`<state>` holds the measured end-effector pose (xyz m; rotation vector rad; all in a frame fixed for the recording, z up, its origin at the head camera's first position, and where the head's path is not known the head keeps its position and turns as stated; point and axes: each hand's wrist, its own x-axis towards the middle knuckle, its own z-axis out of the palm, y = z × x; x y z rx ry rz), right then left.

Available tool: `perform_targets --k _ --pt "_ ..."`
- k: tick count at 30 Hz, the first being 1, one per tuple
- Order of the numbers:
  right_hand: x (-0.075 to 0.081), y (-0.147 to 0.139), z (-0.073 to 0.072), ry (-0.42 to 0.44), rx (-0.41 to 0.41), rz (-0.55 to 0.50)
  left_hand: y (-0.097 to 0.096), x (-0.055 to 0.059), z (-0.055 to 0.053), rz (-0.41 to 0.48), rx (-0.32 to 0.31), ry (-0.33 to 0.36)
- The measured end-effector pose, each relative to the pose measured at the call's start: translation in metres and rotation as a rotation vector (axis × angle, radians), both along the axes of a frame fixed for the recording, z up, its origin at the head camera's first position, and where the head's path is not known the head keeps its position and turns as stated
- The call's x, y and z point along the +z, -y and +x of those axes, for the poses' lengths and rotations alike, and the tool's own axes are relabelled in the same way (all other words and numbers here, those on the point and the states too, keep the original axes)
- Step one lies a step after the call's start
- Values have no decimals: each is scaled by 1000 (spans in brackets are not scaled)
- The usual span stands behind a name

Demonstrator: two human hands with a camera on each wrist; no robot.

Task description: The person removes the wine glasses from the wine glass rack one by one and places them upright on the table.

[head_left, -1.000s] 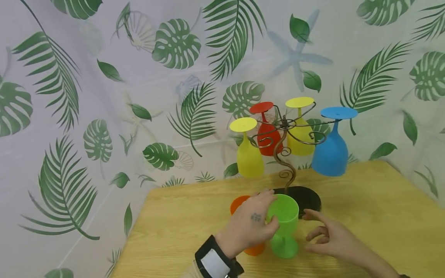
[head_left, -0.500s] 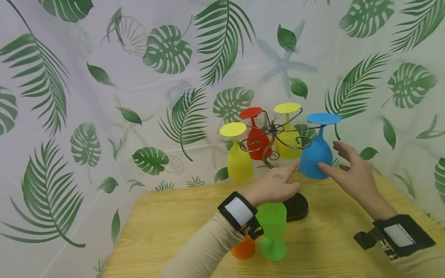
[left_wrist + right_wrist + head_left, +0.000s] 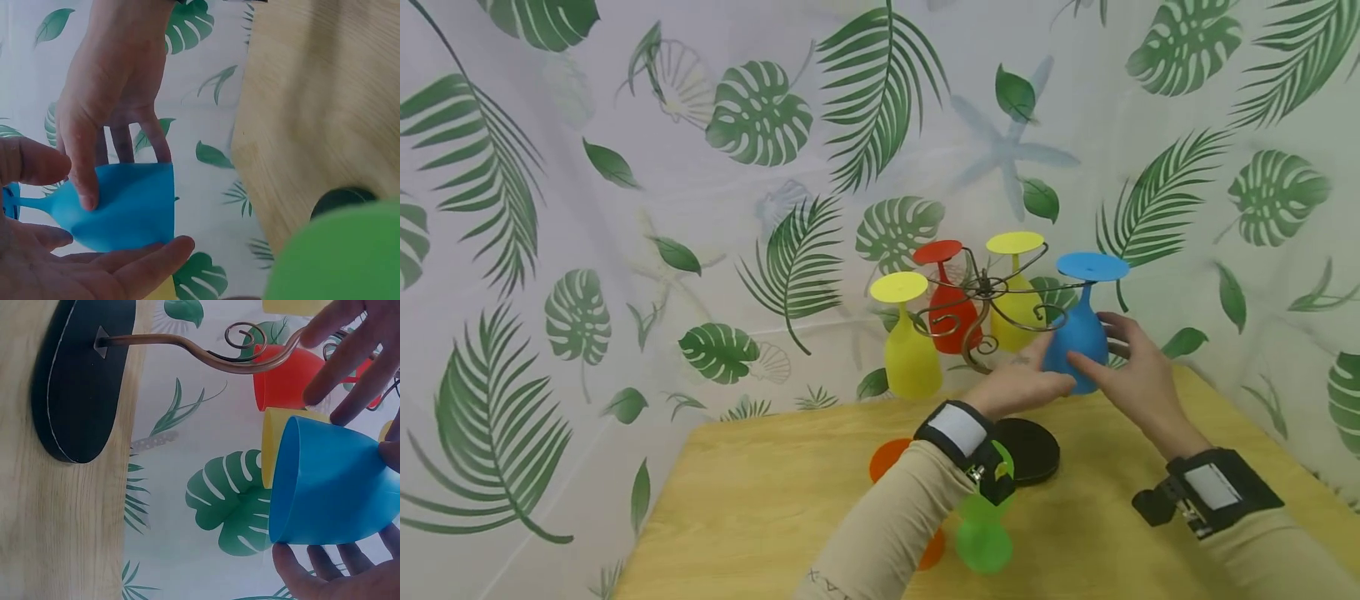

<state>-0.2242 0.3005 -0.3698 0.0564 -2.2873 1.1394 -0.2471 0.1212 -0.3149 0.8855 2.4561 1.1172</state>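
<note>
A blue goblet [image 3: 1078,337] hangs upside down by its foot from the right side of a scrolled metal rack [image 3: 985,287]. My right hand [image 3: 1138,379] grips its bowl from the right, thumb on the near side and fingers behind. From the left, my left hand [image 3: 1018,387] reaches across with fairly straight fingers along the bowl, as the left wrist view shows. Two yellow goblets [image 3: 913,360] and a red goblet [image 3: 953,318] hang inverted on the other arms. Below my left forearm, a green goblet [image 3: 985,546] and an orange goblet [image 3: 887,458] stand partly hidden on the table.
The rack's round black base [image 3: 1030,450] stands on the wooden table [image 3: 760,483]. Behind it hangs a white sheet [image 3: 850,108] printed with green leaves. A green goblet's side [image 3: 337,256] fills the lower right of the left wrist view.
Both hands have left the green goblet's area and risen to the blue goblet. The right fingers have closed around its bowl, and the left hand has come against it. The head view has shifted slightly.
</note>
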Motion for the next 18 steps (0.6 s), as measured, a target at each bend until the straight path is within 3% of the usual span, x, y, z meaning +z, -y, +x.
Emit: perform_targets --k 6,18 --pt "-2 0 6 -35 -11 24 -2 -4 4 68 18 58" --pt "0 4 13 -34 21 62 15 1 9 9 -1 113"
